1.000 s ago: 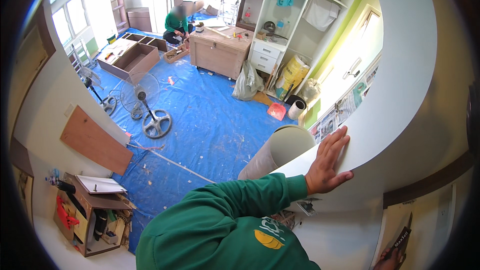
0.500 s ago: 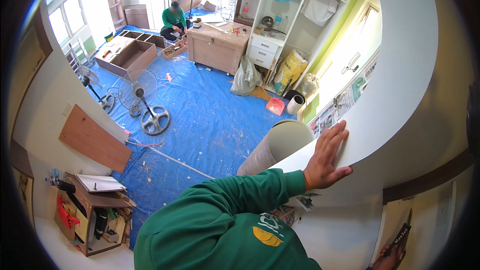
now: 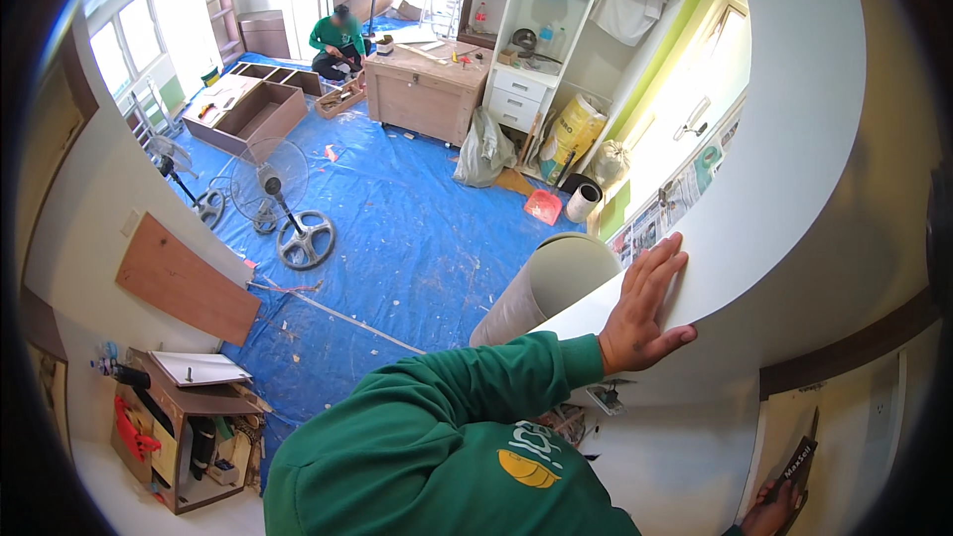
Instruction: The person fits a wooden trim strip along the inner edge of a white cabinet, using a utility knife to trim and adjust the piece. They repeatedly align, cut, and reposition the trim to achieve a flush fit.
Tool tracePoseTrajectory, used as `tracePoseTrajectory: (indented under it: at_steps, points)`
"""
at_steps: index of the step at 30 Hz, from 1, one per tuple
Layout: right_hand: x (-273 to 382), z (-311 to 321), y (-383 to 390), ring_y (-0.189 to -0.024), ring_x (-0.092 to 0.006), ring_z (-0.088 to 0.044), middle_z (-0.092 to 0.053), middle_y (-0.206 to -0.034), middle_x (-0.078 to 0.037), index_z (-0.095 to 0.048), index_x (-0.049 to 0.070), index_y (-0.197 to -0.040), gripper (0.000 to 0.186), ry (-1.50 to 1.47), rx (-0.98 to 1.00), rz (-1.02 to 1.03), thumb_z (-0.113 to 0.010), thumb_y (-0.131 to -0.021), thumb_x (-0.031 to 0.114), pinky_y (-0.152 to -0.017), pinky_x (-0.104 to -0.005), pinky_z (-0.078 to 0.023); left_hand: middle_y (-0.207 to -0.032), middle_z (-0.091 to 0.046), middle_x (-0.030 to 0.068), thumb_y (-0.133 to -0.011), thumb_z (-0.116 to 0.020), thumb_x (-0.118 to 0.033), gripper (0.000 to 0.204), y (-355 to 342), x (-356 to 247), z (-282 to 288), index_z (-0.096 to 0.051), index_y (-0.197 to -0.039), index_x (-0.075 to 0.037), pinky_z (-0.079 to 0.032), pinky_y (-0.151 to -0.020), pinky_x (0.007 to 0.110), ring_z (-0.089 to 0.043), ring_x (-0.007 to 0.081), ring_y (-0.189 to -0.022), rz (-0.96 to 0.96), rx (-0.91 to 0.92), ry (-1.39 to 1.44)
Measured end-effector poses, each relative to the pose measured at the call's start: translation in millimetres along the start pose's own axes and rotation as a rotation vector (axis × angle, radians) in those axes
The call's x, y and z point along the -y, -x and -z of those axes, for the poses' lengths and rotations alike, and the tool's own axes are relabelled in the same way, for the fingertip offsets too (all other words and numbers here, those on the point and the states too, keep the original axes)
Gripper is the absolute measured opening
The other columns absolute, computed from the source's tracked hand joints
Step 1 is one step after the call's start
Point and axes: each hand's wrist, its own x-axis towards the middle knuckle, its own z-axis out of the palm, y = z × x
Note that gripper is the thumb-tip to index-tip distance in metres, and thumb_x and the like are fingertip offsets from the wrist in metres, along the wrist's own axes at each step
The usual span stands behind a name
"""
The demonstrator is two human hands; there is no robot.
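Observation:
My left hand [image 3: 643, 313] lies flat with its fingers stretched out against the smooth white curved wall edge [image 3: 759, 228]. The green sleeve of that arm reaches across my front. Low at the right, my right hand [image 3: 772, 514] is closed around a dark, flat tool [image 3: 796, 469] with pale lettering. A narrow pointed end sticks up from it, beside a cream panel [image 3: 789, 427] in a recess of the wall. Its exact kind cannot be made out. Just beyond my left hand stands a large upright roll of sheet material [image 3: 536, 288].
Blue sheeting [image 3: 397, 248] covers the floor. A pedestal fan [image 3: 288, 208] and a leaning brown board [image 3: 189, 278] are at the left, above an open tool box [image 3: 194, 432]. Farther back are a wooden chest [image 3: 427, 94], a shelf unit [image 3: 536, 30] and a crouching person [image 3: 338, 40].
The view has shifted slightly, so the room sits a little farther left. Both hands keep their places, the left on the wall edge and the right around the dark tool.

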Motion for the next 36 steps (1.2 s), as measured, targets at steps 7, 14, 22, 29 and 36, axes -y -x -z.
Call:
tracePoseTrajectory:
  at_steps: [7, 14, 22, 29, 36]
  points:
    - [5.1, -7.7, 3.8, -0.06, -0.0182, -0.049, -0.057, -0.078, -0.009, -0.055, -0.001, -0.13, 0.04, 0.018, 0.008, -0.003, -0.056, -0.091, 0.004, -0.055, -0.0286, -0.037, -0.157, -0.024, 0.0244, -0.087, -0.065, -0.046, 0.086, -0.3, 0.6, -0.4, -0.028, -0.149, 0.001, -0.014, -0.118, 0.051, -0.022, 0.0394, -0.146, -0.004, 0.001, 0.004]
    - [5.9, -7.3, 4.0, -0.06, -0.0182, -0.047, -0.055, -0.076, -0.009, -0.055, -0.003, -0.13, 0.039, 0.035, -0.009, -0.011, -0.055, -0.092, 0.004, -0.056, -0.0294, -0.037, -0.156, -0.026, 0.0243, -0.087, -0.065, -0.047, 0.085, -0.6, 1.5, -0.9, -0.029, -0.148, 0.0, -0.015, -0.118, 0.05, -0.023, 0.0396, -0.146, -0.015, -0.011, 0.003]
    - [-5.1, 2.7, -4.8, -0.063, -0.0208, -0.047, -0.051, -0.071, -0.009, -0.06, -0.001, -0.109, 0.019, 0.059, -0.015, 0.05, -0.058, -0.09, 0.003, -0.058, -0.0337, -0.038, -0.155, -0.027, 0.0247, -0.088, -0.064, -0.05, 0.085, -0.5, 1.9, -1.1, -0.03, -0.148, 0.0, -0.019, -0.117, 0.048, -0.025, 0.0404, -0.144, -0.025, -0.031, 0.009]
    - [-15.1, 14.7, -12.5, -0.063, -0.0197, -0.047, -0.05, -0.07, -0.008, -0.058, 0.0, -0.11, 0.019, -0.002, -0.018, -0.008, -0.059, -0.093, 0.009, -0.058, -0.0316, -0.037, -0.156, -0.026, 0.0243, -0.09, -0.062, -0.051, 0.084, -2.1, 0.4, 2.3, -0.029, -0.149, -0.001, -0.02, -0.117, 0.048, -0.025, 0.0401, -0.144, -0.028, -0.011, -0.018]
    - [-8.8, 9.9, -7.5, -0.064, -0.0172, -0.046, -0.047, -0.07, -0.006, -0.057, 0.0, -0.123, 0.031, 0.016, -0.015, -0.005, -0.057, -0.095, 0.013, -0.058, -0.0294, -0.036, -0.156, -0.025, 0.0241, -0.09, -0.062, -0.048, 0.083, -3.5, -0.5, 2.9, -0.029, -0.149, 0.0, -0.02, -0.117, 0.048, -0.024, 0.0402, -0.144, -0.034, -0.005, -0.01]
